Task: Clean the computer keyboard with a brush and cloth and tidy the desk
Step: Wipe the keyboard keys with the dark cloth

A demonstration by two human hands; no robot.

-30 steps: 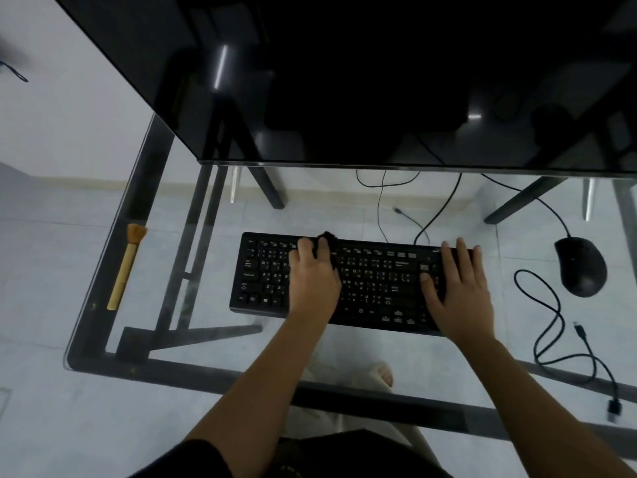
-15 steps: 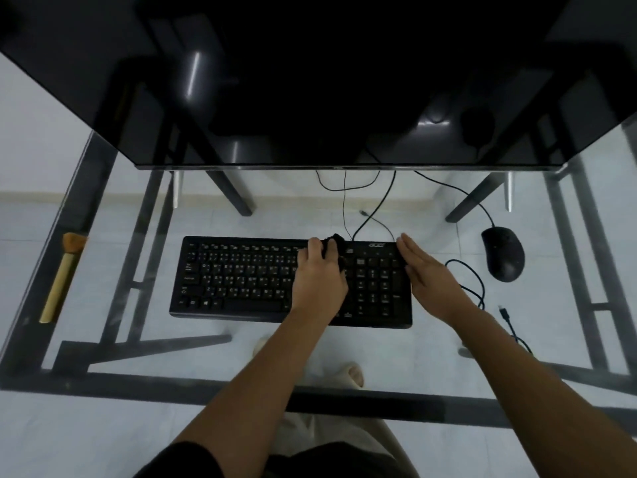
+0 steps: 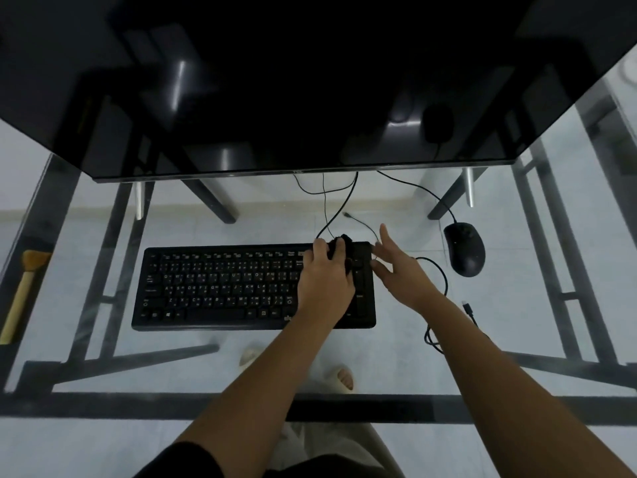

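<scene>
While your left hand (image 3: 325, 281) presses down on the right end of the keyboard (image 3: 220, 288), its grip is closed around a dark cloth (image 3: 341, 248), a wad of which pokes out between your fingers at the keyboard's far edge. Your right hand (image 3: 400, 274) sits just beside that grip, to its right, at the keyboard's right edge; its fingers are spread apart and it holds nothing, though you cannot tell whether the fingertips touch the keyboard's side. The keyboard lies flat on the glass bench (image 3: 517, 339), stretching away to the left of your left grip. The brush (image 3: 22, 294), with its pale wooden handle and tan bristles, lies far to the left of both hands, at the bench's left edge, bristles pointing away from you. Beyond your right hand and further right rests a black mouse (image 3: 465, 250), well apart from your fingers. A loose black cable (image 3: 444, 281) loops on the glass just right of your right wrist. A large dark monitor (image 3: 310, 81) stands beyond both hands.
</scene>
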